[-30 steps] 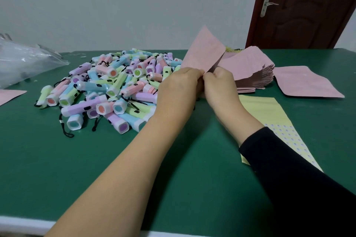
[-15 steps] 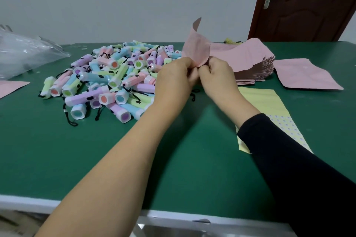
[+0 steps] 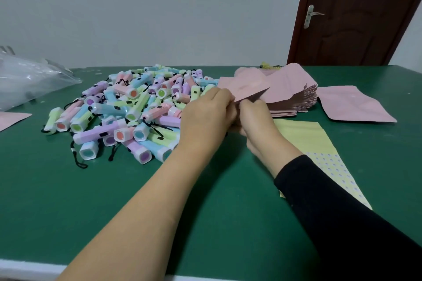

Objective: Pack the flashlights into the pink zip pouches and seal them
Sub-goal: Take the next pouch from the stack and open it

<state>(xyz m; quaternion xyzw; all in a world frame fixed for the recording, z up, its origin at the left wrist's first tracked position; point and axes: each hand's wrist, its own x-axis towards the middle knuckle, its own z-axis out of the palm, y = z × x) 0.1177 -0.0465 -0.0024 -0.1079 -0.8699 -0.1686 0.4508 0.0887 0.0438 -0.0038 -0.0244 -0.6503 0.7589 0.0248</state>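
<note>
Pink pouch (image 3: 245,89) pinched by fingers (image 3: 222,99) of left hand (image 3: 205,118) and right hand (image 3: 258,118), flashlights (image 3: 137,109) heaped left, white-edged green surface (image 3: 68,200)

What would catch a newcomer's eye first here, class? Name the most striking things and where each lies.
The heap of pastel flashlights sprawls at far left on the green table. At the centre, the left hand and right hand together pinch one pink pouch, beside a stack of pink pouches to its right.
</note>
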